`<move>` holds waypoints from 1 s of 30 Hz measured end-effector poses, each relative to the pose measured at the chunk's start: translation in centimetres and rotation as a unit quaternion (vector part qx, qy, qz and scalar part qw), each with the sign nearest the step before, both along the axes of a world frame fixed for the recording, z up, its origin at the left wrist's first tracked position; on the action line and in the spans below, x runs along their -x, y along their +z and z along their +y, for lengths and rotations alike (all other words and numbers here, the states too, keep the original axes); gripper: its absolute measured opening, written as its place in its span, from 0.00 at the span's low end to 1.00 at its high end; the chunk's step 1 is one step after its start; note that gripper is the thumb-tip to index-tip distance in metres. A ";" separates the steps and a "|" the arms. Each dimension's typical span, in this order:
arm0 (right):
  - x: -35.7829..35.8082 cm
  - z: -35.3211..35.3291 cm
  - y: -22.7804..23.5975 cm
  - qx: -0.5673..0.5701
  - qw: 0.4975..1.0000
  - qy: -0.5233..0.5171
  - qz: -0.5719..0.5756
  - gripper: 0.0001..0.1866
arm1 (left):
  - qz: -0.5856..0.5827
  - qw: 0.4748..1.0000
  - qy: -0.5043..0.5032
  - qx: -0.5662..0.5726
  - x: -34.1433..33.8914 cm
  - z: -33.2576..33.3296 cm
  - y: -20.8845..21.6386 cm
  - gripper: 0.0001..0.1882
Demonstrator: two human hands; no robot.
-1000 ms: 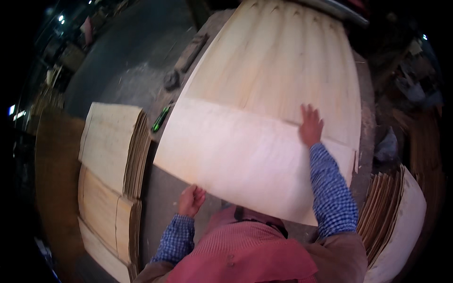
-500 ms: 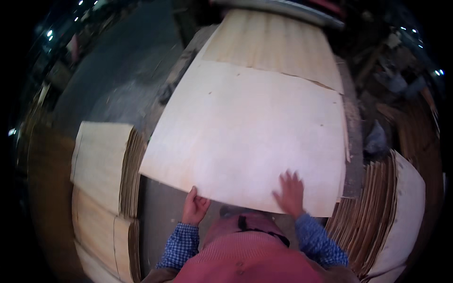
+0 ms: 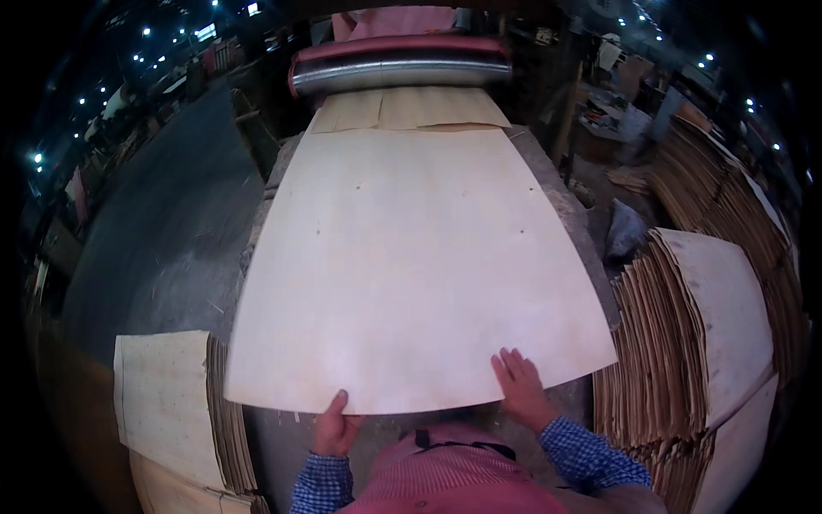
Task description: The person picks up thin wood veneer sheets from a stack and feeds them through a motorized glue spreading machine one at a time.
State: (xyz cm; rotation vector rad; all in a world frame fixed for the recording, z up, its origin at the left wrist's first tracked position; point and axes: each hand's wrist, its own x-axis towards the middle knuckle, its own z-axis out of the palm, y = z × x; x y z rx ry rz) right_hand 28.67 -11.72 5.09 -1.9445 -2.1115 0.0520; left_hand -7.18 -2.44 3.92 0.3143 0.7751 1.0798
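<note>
A wide pale wood veneer sheet (image 3: 411,283) lies in front of me, its near edge bowed toward my body. My left hand (image 3: 338,426) grips that edge left of the middle, thumb on top and the other fingers hidden beneath. On the right part of the same edge, my right hand (image 3: 521,390) rests on the sheet with its fingers extended over the surface. Beyond the sheet, tanner veneer pieces (image 3: 411,109) lie at its far end, close to a shiny metal roller (image 3: 402,75) with red along its top.
Upright-edged veneer stacks (image 3: 171,403) stand at lower left, and more veneer stacks (image 3: 719,317) line the right. A grey plastic bag (image 3: 627,230) sits beside the right stacks. A person in pink (image 3: 398,21) is behind the roller. A dark floor (image 3: 158,223) stretches away on the left.
My view has shifted, showing more of the roller and the person behind it. The sheet now lies straighter before me and covers more of the tanner pieces. Both hands remain at its near edge.
</note>
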 end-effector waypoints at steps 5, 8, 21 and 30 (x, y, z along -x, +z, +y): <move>1.0 -2.2 -1.1 0.058 0.998 -0.012 0.012 0.42 | 0.011 0.998 0.003 0.058 0.9 -2.6 -1.8 0.25; 1.5 -4.2 4.0 0.063 0.997 -0.018 0.039 0.41 | -0.016 0.996 -0.024 0.080 1.8 -4.7 0.3 0.24; -5.0 6.7 -0.3 0.032 0.998 -0.011 0.058 0.39 | -0.045 0.989 0.018 0.138 -5.7 5.9 -3.4 0.19; -10.4 24.7 -7.0 -0.016 0.999 -0.024 0.024 0.45 | 0.102 0.968 0.084 0.213 -1.4 2.3 -5.3 0.12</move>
